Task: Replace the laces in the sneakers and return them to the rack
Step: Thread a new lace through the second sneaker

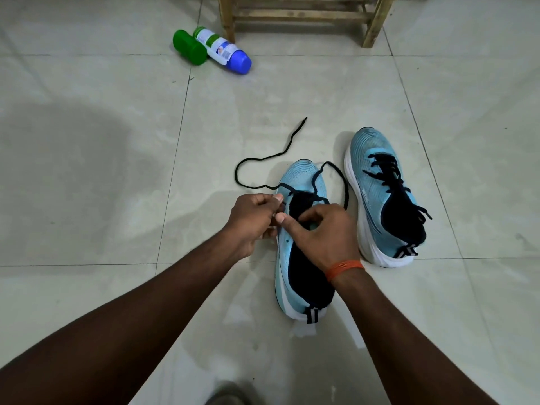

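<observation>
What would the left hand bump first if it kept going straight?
Probably the near sneaker, which lies right ahead of the left hand. Depth is hard to judge here.

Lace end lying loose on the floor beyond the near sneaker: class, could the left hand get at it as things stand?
Probably yes: bare tile lies between the left hand and the lace end, nothing blocking. Its fingers would first have to release the near sneaker.

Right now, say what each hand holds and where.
Left hand pinches the near sneaker at its left eyelet edge; right hand curls over its tongue, apparently gripping the black lace.
</observation>
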